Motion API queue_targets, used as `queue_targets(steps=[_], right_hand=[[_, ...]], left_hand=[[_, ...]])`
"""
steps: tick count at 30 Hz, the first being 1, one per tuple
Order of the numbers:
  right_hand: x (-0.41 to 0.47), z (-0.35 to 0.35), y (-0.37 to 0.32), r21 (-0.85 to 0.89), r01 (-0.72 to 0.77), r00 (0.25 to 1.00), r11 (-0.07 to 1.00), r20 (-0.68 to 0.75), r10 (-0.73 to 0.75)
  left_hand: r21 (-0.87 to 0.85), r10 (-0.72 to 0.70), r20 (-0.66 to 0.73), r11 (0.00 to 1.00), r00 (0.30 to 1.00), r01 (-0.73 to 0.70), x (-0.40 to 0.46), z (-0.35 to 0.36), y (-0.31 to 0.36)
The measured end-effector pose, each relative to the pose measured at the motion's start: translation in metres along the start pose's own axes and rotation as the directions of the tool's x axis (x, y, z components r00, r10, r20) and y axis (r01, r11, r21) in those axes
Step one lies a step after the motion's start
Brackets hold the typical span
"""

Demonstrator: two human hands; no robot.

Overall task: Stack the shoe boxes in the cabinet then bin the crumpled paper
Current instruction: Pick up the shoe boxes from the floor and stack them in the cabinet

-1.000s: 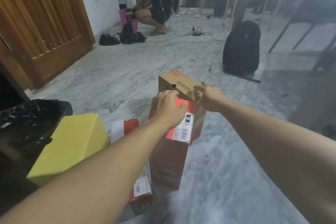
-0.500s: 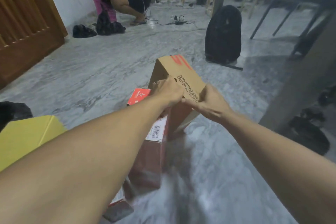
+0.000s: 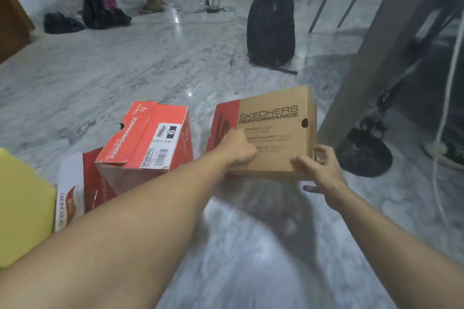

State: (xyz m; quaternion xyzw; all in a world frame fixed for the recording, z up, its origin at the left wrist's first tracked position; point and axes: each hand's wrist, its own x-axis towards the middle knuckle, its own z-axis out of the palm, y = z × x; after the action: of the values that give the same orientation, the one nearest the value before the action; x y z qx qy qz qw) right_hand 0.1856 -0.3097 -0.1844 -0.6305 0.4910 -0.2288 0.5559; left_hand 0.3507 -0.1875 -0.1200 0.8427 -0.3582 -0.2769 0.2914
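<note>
Over the marble floor [image 3: 125,78], the left hand [image 3: 237,149] and right hand [image 3: 317,168] are gripping the brown shoe box [image 3: 273,130] by its near corners, likely steadying it for carrying to the cabinet.

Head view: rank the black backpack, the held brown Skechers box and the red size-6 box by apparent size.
1. brown Skechers box
2. red size-6 box, close to the first; nearness may mislead
3. black backpack, which stands farther off

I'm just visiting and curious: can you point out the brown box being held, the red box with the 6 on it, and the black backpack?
brown box [image 3: 273,133], head view, printed top face.
red box [image 3: 150,138], head view, labelled end.
black backpack [image 3: 270,25], head view, front panel.
</note>
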Motion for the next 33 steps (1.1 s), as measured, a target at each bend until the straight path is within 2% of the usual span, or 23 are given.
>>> queue_targets(steps=[2,6,10,13,17,22,25,28,33], right_hand=[[-0.002,-0.025,0.024,0.088,-0.106,0.994,0.991,0.010,0.105],[-0.010,-0.069,0.070,0.132,-0.261,0.965,0.956,0.048,0.257],[-0.019,-0.095,0.104,0.140,-0.339,0.941,0.931,0.038,0.337],[-0.023,-0.095,0.109,0.097,-0.312,0.950,0.945,0.030,0.311],[-0.029,-0.089,0.106,-0.013,-0.267,0.963,0.964,0.025,0.267],[-0.037,-0.091,0.087,0.007,-0.193,0.978,0.981,-0.084,0.193],[-0.046,-0.094,0.064,0.033,-0.150,0.984,0.988,-0.092,0.152],[-0.062,-0.101,0.034,0.026,-0.050,0.992,0.998,-0.114,0.053],[-0.097,-0.120,-0.020,0.018,0.141,0.987,0.990,-0.086,-0.139]], left_hand=[[-0.016,-0.061,-0.019,0.998,0.998,0.060,0.004,0.017,-0.013],[-0.033,-0.254,0.034,0.966,0.967,0.255,0.001,0.042,-0.040],[-0.195,-0.317,0.145,0.920,0.937,0.341,-0.015,0.058,-0.053],[-0.260,-0.356,0.221,0.876,0.908,0.407,-0.027,0.069,-0.055],[-0.316,-0.331,0.265,0.858,0.906,0.406,-0.040,0.078,-0.056],[-0.424,-0.290,0.162,0.843,0.943,0.332,-0.056,0.067,-0.041],[-0.484,-0.294,0.113,0.818,0.949,0.311,-0.067,0.056,-0.030],[-0.501,-0.298,0.038,0.820,0.954,0.276,-0.085,0.041,-0.017],[-0.526,-0.210,-0.076,0.839,0.975,0.140,-0.123,0.003,0.015]])
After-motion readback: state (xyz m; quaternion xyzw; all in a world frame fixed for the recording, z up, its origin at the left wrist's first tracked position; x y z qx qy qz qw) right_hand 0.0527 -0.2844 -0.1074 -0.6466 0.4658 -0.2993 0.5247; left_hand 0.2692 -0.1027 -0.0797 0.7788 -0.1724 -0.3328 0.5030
